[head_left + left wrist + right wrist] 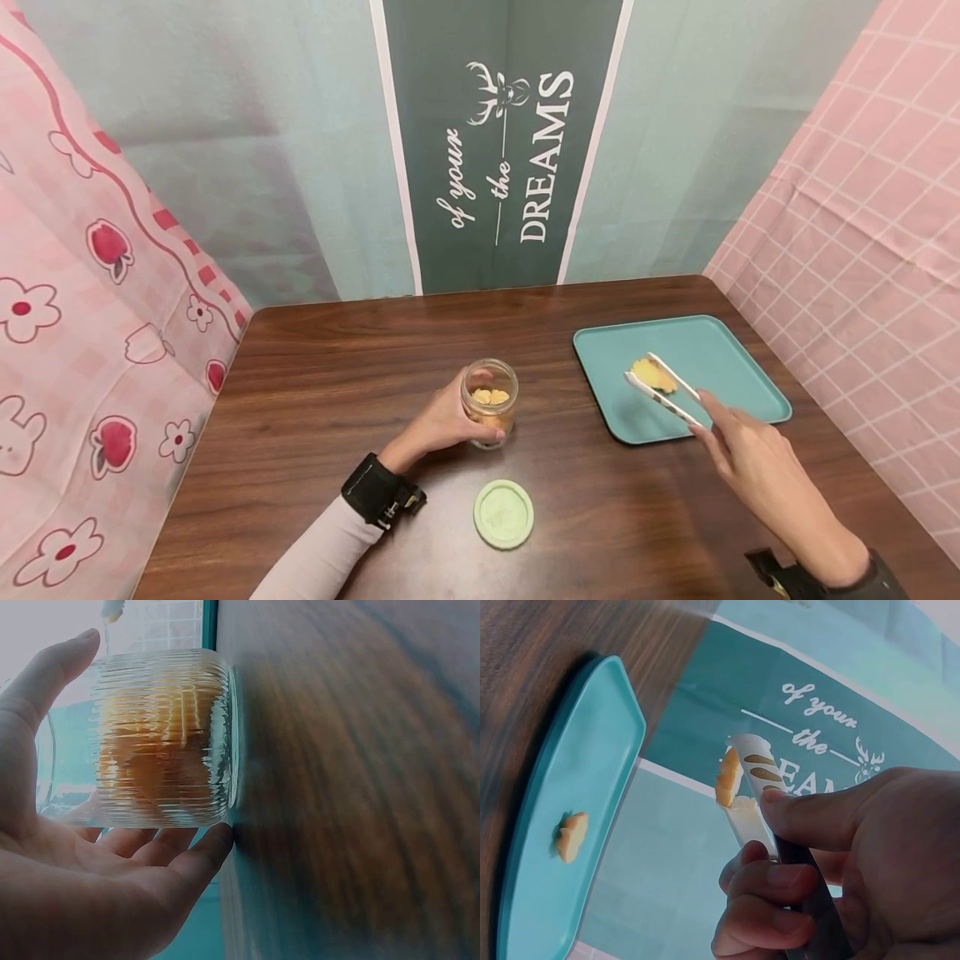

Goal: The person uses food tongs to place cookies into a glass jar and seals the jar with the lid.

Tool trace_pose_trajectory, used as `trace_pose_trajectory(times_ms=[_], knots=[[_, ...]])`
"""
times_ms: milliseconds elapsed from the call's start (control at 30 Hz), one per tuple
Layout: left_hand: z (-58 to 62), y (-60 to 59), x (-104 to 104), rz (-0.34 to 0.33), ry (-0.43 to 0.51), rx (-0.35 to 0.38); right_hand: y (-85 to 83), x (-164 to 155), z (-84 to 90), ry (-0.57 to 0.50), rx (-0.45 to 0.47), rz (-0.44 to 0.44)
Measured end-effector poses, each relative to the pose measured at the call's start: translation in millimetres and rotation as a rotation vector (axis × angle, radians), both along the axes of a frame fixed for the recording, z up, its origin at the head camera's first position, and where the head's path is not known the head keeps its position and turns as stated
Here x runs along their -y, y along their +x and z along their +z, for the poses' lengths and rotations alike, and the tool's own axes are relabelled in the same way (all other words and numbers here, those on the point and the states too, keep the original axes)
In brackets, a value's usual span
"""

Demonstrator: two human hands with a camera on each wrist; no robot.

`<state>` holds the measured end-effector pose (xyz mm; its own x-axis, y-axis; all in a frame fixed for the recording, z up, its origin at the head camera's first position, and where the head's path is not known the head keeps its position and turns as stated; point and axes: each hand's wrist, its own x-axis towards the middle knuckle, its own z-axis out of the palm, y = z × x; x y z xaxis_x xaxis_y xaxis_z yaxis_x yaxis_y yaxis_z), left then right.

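On dark wood: left hand (442, 421) fingers wrap ribbed glass jar (490, 402) (lid off); right hand (757, 467) squeezes white tongs (663, 390) clamping scalloped cracker (652, 374)

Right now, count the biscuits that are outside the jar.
2. One biscuit lies on the tray; the other is pinched in the tongs. Others fill the jar, partly hidden.

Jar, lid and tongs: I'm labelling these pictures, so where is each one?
jar (490, 405), head view, on its glass side.
lid (503, 513), head view, on its green middle.
tongs (663, 388), head view, on the white arms above the tray.
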<state>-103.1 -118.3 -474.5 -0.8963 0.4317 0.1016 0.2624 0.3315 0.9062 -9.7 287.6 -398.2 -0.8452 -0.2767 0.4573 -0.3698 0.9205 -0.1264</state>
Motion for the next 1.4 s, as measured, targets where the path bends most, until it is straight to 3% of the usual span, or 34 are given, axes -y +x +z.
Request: trace_pose_trajectory(times_ms=[1400], knots=[[2.4,0.7,-0.8,-0.002,0.000,-0.002,-22.3,50.2,13.0,-0.021,-0.062,0.171]])
